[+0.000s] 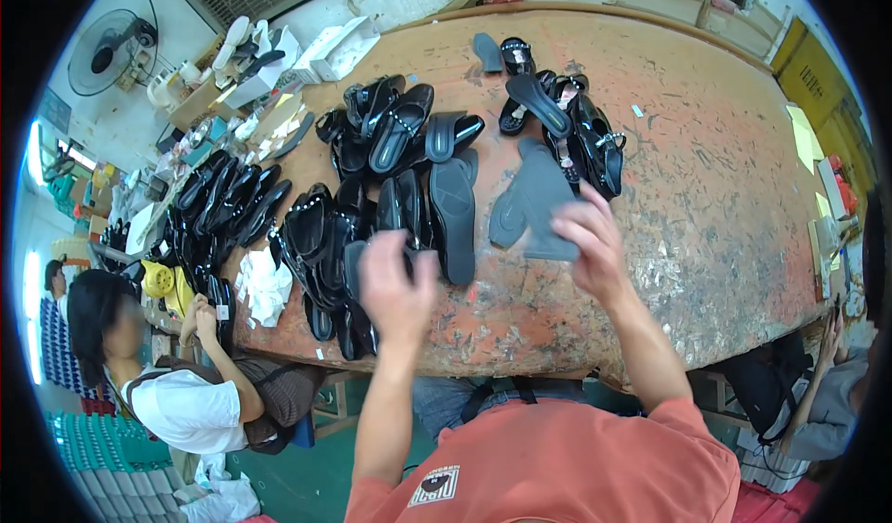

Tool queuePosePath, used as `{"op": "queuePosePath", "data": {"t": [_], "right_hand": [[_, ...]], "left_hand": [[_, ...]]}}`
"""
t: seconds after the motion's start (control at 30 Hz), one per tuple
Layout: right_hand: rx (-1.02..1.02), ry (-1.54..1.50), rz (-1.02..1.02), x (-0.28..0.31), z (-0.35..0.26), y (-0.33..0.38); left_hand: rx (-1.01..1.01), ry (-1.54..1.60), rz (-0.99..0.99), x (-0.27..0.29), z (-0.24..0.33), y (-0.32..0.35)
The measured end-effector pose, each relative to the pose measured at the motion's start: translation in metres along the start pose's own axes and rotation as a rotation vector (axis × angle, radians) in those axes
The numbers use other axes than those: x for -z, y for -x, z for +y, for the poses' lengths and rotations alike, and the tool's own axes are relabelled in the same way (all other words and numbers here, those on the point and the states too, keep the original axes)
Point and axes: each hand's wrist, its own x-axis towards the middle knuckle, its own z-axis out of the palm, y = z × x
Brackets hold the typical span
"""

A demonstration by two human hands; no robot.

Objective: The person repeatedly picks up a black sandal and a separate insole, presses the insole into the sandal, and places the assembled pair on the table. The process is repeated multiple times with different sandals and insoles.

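My left hand, smeared by motion, is over the black shoes at the near middle of the table. Its thumb and fingers are apart, with no item visible between them. My right hand pinches the near edge of a grey sole, thumb below and fingers on top; its outline is blurred. Another grey sole lies partly under it. Between my hands, a long dark sole rests beside a pair of black insoles or shoes. Glossy black shoes are heaped by my left hand.
More black shoes lie farther back, and another heap with a loose insole sits beyond my right hand. Rows of black shoes and crumpled white paper are at the left. A person sits there; another person is at the right.
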Motion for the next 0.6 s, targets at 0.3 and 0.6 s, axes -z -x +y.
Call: {"op": "queuePosePath", "data": {"t": [0.3, 0.6], "right_hand": [[-0.880, 0.391, -0.629, 0.052, -0.044, 0.132], [-0.923, 0.386, -0.305, 0.031, -0.054, 0.153]], "left_hand": [[0.406, 0.488, -0.168, -0.079, 0.011, 0.002], [0.833, 1.780, -0.018, 0.017, -0.010, -0.015]]}}
